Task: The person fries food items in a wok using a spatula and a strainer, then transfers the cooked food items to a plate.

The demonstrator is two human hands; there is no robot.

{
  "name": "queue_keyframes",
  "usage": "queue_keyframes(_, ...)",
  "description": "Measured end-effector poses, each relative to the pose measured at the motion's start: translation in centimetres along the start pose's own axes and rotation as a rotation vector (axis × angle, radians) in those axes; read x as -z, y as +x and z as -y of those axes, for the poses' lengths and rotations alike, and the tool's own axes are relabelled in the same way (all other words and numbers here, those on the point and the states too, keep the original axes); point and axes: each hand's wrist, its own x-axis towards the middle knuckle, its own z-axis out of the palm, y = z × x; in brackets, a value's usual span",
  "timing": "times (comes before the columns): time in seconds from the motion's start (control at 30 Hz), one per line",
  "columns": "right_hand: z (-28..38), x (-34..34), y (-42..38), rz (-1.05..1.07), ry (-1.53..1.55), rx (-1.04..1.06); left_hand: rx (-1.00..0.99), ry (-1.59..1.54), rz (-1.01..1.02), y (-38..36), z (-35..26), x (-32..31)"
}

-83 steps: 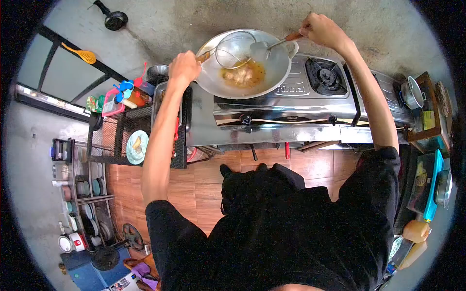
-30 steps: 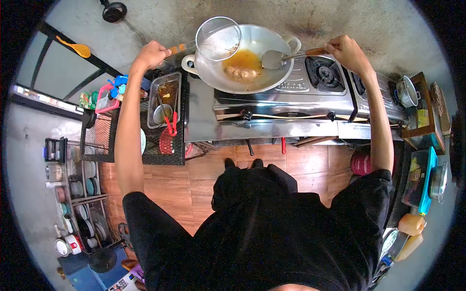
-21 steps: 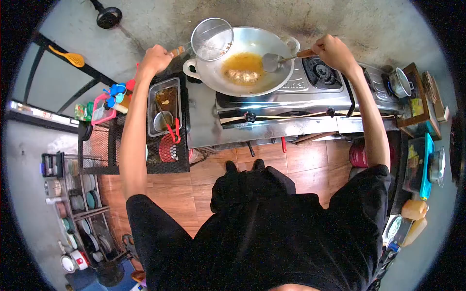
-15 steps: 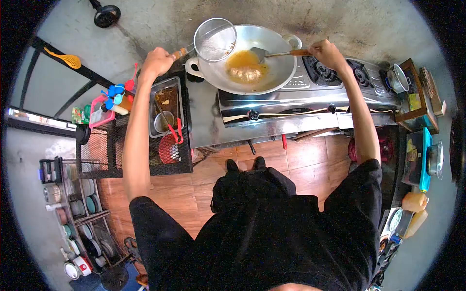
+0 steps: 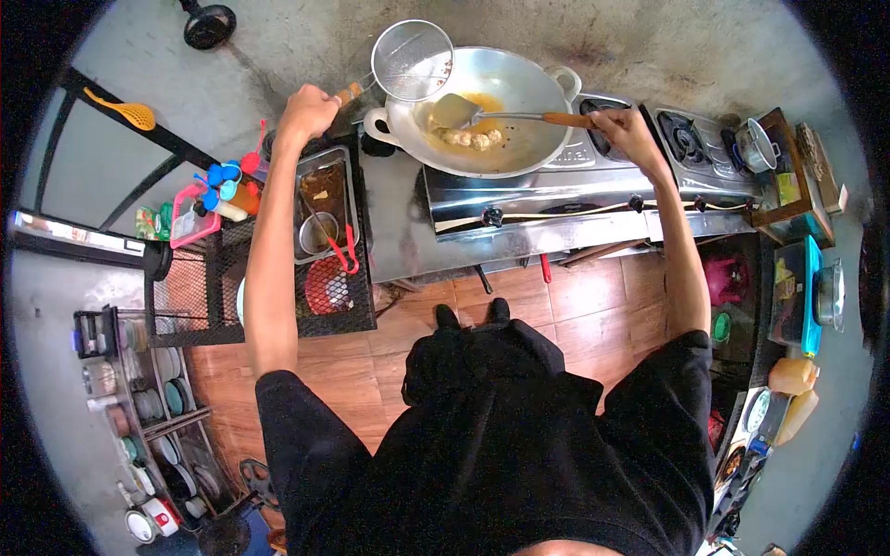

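The strainer [image 5: 413, 60] is showing silver-grey with a fine mesh pattern, and its handle [image 5: 349, 93] is looking light brown. The wok [image 5: 542, 102] is shining in pale silver, while the oil [image 5: 482, 100] inside is glowing golden yellow around the cream-and-tan food pieces [image 5: 478, 140]. The spatula [image 5: 454, 112] is having a grey blade and an orange-brown grip. The stove [image 5: 556, 193] is gleaming silver, with black burners [image 5: 683, 139]. The shirt [image 5: 519, 445] is appearing plain black. The floor [image 5: 593, 306] is displaying reddish-brown tiles with thin lines. The rack [image 5: 185, 301] is presenting black mesh, the slotted spoon [image 5: 139, 116] is standing out in yellow-orange, and the wall [image 5: 306, 46] is wearing grey with brownish blotches.
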Motion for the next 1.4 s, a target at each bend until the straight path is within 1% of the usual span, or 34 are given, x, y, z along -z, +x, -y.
queue_keyframes(0.07,1.0,1.7,-0.6,-0.02,-0.07,0.043,-0.01,-0.003,0.014,-0.1,-0.4,-0.1)
queue_keyframes(0.1,1.5,2.4,-0.8,-0.009,-0.033,0.081,0.017,-0.034,0.046,-0.2,-0.7,-0.1)
queue_keyframes(0.17,2.7,4.1,-1.1,-0.011,-0.088,0.056,0.043,-0.066,0.08,-0.6,-1.2,-0.3)
queue_keyframes(0.23,4.1,5.3,-0.8,-0.009,-0.132,0.035,0.059,-0.159,0.161,-1.1,-1.7,-0.8)
queue_keyframes(0.27,4.9,5.6,-0.6,-0.015,-0.165,0.063,0.059,-0.159,0.164,-1.1,-1.6,-1.1)
queue_keyframes(0.33,5.7,5.5,-0.1,-0.022,-0.197,0.086,0.066,-0.238,0.281,-1.0,-1.3,-1.8)
queue_keyframes(0.4,6.5,5.0,0.4,-0.105,-0.373,0.27,0.079,-0.284,0.323,-1.4,-1.5,-1.9)
queue_keyframes(0.43,7.4,4.6,0.6,-0.083,-0.412,0.201,0.094,-0.331,0.362,-1.7,-1.6,-1.9)
queue_keyframes(0.47,7.4,4.1,0.6,-0.082,-0.41,0.203,0.096,-0.331,0.36,-1.9,-1.6,-2.1)
queue_keyframes(0.53,7.3,3.1,0.5,-0.191,-0.463,0.503,0.122,-0.347,0.364,-2.2,-1.7,-2.6)
queue_keyframes(0.57,8.8,3.0,-0.5,-0.159,-0.496,0.45,0.127,-0.348,0.36,-2.1,-1.4,-2.7)
queue_keyframes(0.6,8.7,2.9,-0.7,-0.156,-0.493,0.454,0.135,-0.369,0.378,-2.0,-1.2,-2.8)
queue_keyframes(0.67,8.3,2.8,-0.6,-0.24,-0.523,0.612,0.154,-0.388,0.386,-2.0,-0.8,-2.7)
queue_keyframes(0.73,8.3,2.9,-1.2,-0.243,-0.5,0.621,0.18,-0.461,0.403,-2.2,-0.4,-2.5)
queue_keyframes(0.8,9.5,3.7,-2.5,-0.206,-0.497,0.538,0.195,-0.453,0.377,-3.0,-0.7,-1.9)
queue_keyframes(0.87,10.4,4.4,-3.8,-0.184,-0.496,0.517,0.187,-0.431,0.321,-3.0,-0.6,-2.0)
queue_keyframes(0.93,10.4,4.8,-4.7,-0.127,-0.452,0.49,0.188,-0.448,0.317,-2.5,0.3,-2.3)
queue_keyframes(1.0,10.0,4.6,-5.4,-0.124,-0.445,0.5,0.186,-0.445,0.276,-2.6,0.6,-2.3)
queue_keyframes(1.07,9.6,4.4,-6.0,-0.05,-0.473,0.442,0.193,-0.441,0.269,-2.7,0.7,-2.1)
queue_keyframes(1.1,9.7,4.1,-6.4,-0.05,-0.502,0.478,0.196,-0.437,0.264,-2.7,0.7,-1.9)
queue_keyframes(1.13,9.1,3.8,-6.5,-0.033,-0.461,0.497,0.197,-0.434,0.265,-2.8,0.6,-1.9)
queue_keyframes(1.23,9.4,2.9,-7.7,-0.01,-0.475,0.468,0.203,-0.423,0.246,-2.9,0.6,-1.8)
queue_keyframes(1.3,9.3,2.3,-8.1,-0.011,-0.59,0.578,0.211,-0.444,0.256,-2.8,0.7,-1.8)
queue_keyframes(1.4,10.5,1.4,-8.9,0.011,-0.603,0.536,0.194,-0.477,0.233,-2.6,0.7,-1.8)
